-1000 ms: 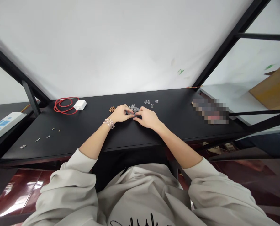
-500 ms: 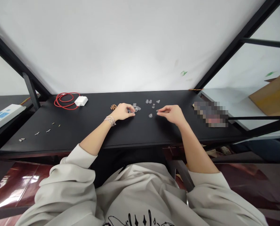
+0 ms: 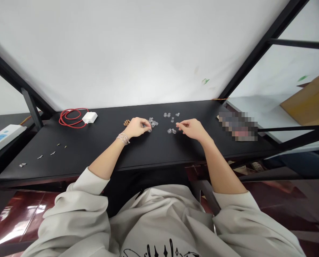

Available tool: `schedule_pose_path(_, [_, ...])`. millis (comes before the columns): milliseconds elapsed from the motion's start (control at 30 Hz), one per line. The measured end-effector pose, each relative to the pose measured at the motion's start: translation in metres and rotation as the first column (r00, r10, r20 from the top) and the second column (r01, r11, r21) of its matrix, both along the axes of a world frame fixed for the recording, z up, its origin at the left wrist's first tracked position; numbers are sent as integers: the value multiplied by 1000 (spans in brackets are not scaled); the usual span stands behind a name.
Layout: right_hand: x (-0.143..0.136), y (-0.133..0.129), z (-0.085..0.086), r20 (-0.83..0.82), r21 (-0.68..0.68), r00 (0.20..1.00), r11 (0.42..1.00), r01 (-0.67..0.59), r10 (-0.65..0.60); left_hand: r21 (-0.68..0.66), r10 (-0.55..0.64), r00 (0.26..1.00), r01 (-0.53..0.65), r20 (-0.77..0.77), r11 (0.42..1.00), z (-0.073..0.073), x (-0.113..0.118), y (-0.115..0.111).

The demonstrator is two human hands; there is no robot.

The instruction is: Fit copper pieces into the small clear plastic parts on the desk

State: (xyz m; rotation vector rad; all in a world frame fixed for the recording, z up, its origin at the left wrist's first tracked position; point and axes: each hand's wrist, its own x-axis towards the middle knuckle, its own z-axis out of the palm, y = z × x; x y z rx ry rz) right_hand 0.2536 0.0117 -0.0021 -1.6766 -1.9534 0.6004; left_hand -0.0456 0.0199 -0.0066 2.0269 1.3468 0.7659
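Observation:
My left hand (image 3: pixel 136 127) rests at the left of a pile of small clear suction cups (image 3: pixel 153 123). Its thumb and index finger are pinched on one clear suction cup (image 3: pixel 149 130) at the pile's near edge. My right hand (image 3: pixel 193 128) hovers just right of two clear suction cups (image 3: pixel 171 131) standing close together. Its fingers are slightly apart, with nothing visible between them. Farther back stand another pair of cups (image 3: pixel 167 115), a single upright cup (image 3: pixel 172 120) and a tilted one (image 3: pixel 177 114).
Brown beads (image 3: pixel 126 122) lie beside my left hand. A white charger (image 3: pixel 90 117) with a coiled red cable (image 3: pixel 64 123) is at the back left. Several small pale pieces (image 3: pixel 40 157) are scattered at the left. A blurred-out flat item (image 3: pixel 238 126) lies at the right.
My right hand has let go of a suction cup, which now stands beside the near one, and its fingers have parted. My left fingers have closed on a cup. The view has shifted slightly.

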Motion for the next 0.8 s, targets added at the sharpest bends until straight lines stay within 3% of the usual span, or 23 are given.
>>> schedule_pose_path(167, [-6,-7,9,-66,85,998,996,19,-13,-33,4,996,-1,87,999,0,1,-1])
schedule_pose_path(300, [-36,-20,10,-119,120,988,989,-89,103,-118,-33,972,62,234,991,0,3,-4])
schedule_pose_path(433, [-69,-32,1,-185,129,966,979,-157,180,-139,-66,942,117,329,983,2,6,-7])
schedule_pose_path(667, [-95,-39,-15,-275,169,954,983,-74,119,-148,-145,944,195,296,970,-3,10,-8])
schedule_pose_path(800, [-75,-27,-7,-190,184,978,982,-45,81,-11,-70,993,71,98,997,-3,3,-4])
